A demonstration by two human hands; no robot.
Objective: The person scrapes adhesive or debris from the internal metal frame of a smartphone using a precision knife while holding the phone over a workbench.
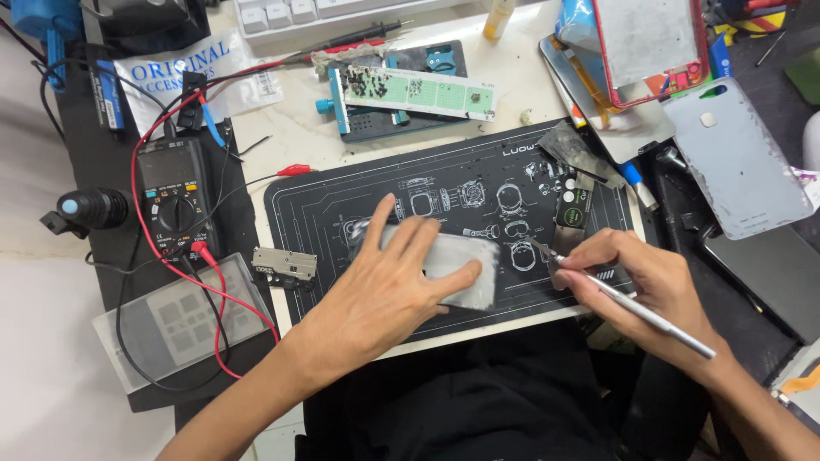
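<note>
- My right hand (649, 282) pinches a slim metal tool (636, 306) like a pen, tip lowered for fine work.
- My left hand (389, 286) lies flat, fingers spread, pinning the grey phone panel (465, 269) steady on the black repair mat (342, 196) on the tabletop (282, 128).

Clear printed bag (205, 72), upper left

This is a phone repair workshop. The table (282, 137) carries a black repair mat (342, 196) printed with part outlines, a multimeter (175, 201) with red and black leads, a blue clamp jig (401, 90), loose phone back covers (739, 158) and a keyboard (316, 13).
</note>
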